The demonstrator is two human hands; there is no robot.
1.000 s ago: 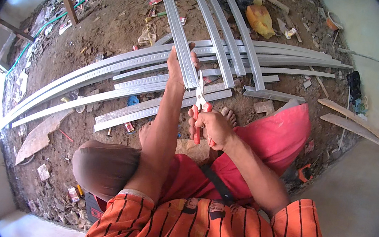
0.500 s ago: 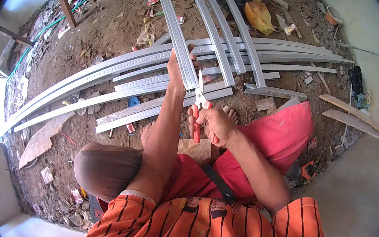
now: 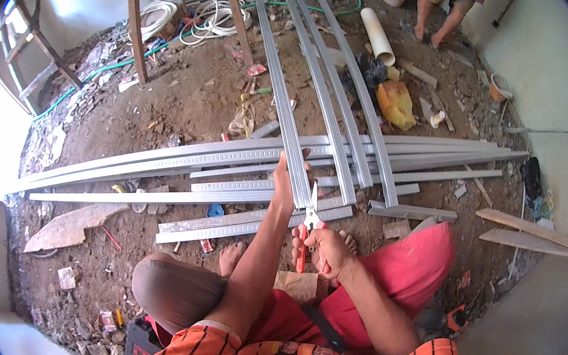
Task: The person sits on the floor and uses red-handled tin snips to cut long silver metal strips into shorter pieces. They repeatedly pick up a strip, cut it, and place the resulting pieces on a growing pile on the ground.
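Note:
My left hand (image 3: 287, 176) is wrapped round a long metal channel (image 3: 281, 99) near its close end. Red-handled tin snips (image 3: 310, 218) are in my right hand (image 3: 327, 247), handles spread and blades apart at the channel's end. Whether the blades have bitten into the metal I cannot tell. Just right of the held channel, several more long channels (image 3: 374, 135) run away from me. They lie across a bundle of grey metal channels (image 3: 173, 157) spread sideways on the dirt. Shorter channel pieces (image 3: 250, 224) lie close to my feet.
A wooden trestle (image 3: 137, 17) and coiled white cable (image 3: 211, 23) stand at the far left. Another person's legs (image 3: 439, 19) show at the far right, beyond a white pipe (image 3: 377, 36). A yellow bag (image 3: 396, 106) and wooden planks (image 3: 529, 232) lie right. A dark tool case (image 3: 141, 344) sits lower left.
My view has tilted up, bringing the far wall and another person's legs into sight. My left hand still grips the channel, and the snips stay at its end.

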